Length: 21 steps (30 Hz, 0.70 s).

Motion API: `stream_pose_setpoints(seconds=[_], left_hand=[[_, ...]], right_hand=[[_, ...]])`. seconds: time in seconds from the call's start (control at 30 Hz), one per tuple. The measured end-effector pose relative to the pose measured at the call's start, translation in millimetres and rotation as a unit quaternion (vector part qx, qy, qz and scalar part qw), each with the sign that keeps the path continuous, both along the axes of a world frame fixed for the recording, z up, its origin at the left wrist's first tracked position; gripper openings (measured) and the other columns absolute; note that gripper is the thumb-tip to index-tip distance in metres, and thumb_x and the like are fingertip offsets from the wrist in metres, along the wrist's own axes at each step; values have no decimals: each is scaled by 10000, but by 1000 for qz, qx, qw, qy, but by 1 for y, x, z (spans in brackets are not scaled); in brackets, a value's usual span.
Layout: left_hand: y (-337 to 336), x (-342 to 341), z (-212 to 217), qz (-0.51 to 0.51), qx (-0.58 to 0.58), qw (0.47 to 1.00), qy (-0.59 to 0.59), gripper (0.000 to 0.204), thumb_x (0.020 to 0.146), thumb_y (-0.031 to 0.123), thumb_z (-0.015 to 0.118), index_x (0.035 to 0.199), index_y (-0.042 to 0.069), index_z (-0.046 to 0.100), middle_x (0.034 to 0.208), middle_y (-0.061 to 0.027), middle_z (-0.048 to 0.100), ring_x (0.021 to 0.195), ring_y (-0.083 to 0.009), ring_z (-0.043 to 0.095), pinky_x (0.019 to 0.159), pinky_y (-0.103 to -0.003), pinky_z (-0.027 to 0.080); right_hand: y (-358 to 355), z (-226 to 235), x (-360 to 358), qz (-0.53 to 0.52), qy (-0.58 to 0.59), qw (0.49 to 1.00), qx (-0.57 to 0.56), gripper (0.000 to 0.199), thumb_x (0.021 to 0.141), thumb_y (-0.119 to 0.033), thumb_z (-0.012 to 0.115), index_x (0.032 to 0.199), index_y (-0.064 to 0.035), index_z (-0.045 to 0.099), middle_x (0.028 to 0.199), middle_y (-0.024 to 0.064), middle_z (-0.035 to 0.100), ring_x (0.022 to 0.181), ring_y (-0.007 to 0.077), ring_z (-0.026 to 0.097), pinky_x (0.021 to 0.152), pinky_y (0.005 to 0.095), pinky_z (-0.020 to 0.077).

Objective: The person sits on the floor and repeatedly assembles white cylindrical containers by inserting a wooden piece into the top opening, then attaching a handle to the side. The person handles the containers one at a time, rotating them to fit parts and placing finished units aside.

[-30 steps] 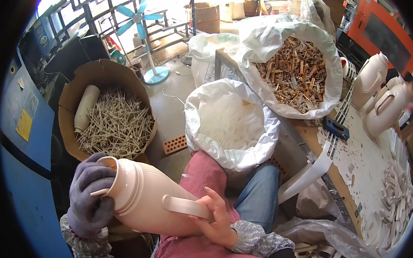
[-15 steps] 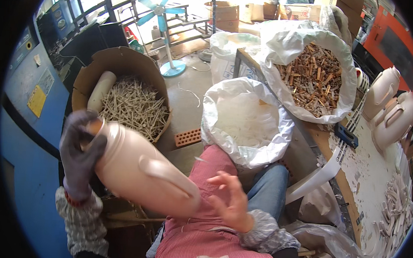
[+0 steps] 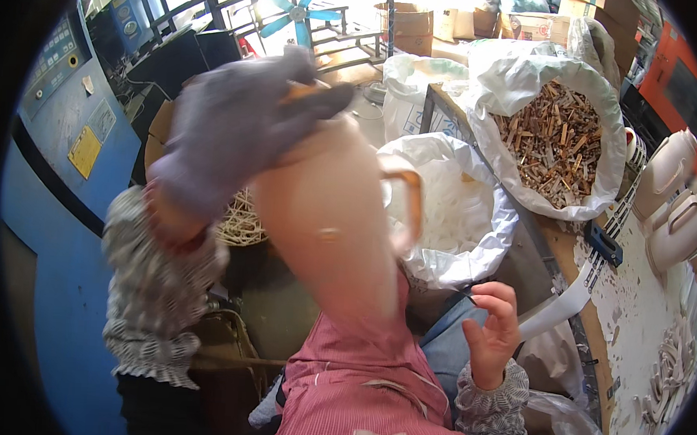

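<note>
My left hand, in a grey glove, is closed round the neck of a pale pink plastic jug. The jug is tilted in front of my chest, neck up and base toward my lap. Its looped handle faces right. Motion blurs both the glove and the jug. My right hand is bare, apart from the jug, above my right thigh. Its fingers are curled, and a thin dark sliver shows at the fingertips; its kind is too small to tell.
A white bag with pale contents stands before my knees. Behind it, another white bag holds brown strips. Two similar jugs and pale offcuts lie on the bench at right. A blue machine borders the left; a fan stands behind.
My left hand has raised the jug and moved it right, turning it more upright with its handle to the right. My right hand has moved right, away from the jug.
</note>
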<state>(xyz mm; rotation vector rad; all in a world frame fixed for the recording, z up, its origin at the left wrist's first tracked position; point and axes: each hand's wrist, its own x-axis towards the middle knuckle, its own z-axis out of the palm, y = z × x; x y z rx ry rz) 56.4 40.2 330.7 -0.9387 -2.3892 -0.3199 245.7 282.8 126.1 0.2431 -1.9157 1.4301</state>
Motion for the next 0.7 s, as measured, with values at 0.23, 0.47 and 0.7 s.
stream_pose_setpoints(seconds=[0.23, 0.47, 0.7], left_hand=[[109, -94, -175, 78, -247, 924, -282, 534, 860, 503, 628, 1097, 27, 682, 1087, -167, 697, 991, -293, 682, 846, -410, 538], [43, -93, -228, -267, 128, 698, -652, 669, 770, 232, 820, 1353, 70, 535, 1407, -120, 495, 1279, -217, 471, 1080, -324, 392], [50, -62, -252, -240, 249, 778, -524, 633, 689, 358, 868, 1179, 74, 585, 1162, -118, 564, 1110, -249, 560, 938, -360, 472]], right_hand=[[-27, -46, -14, 175, -217, 931, -236, 94, 831, -25, 708, 916, -27, 668, 1146, 62, 578, 1020, 132, 540, 910, 271, 414], [-29, -91, -39, 169, -274, 876, -359, 87, 872, -128, 724, 898, -55, 687, 1167, 4, 537, 960, 63, 512, 862, 236, 400], [-30, -79, -54, 123, -284, 891, -333, 102, 854, -125, 728, 813, -44, 681, 1110, 36, 544, 1128, 138, 448, 957, 289, 351]])
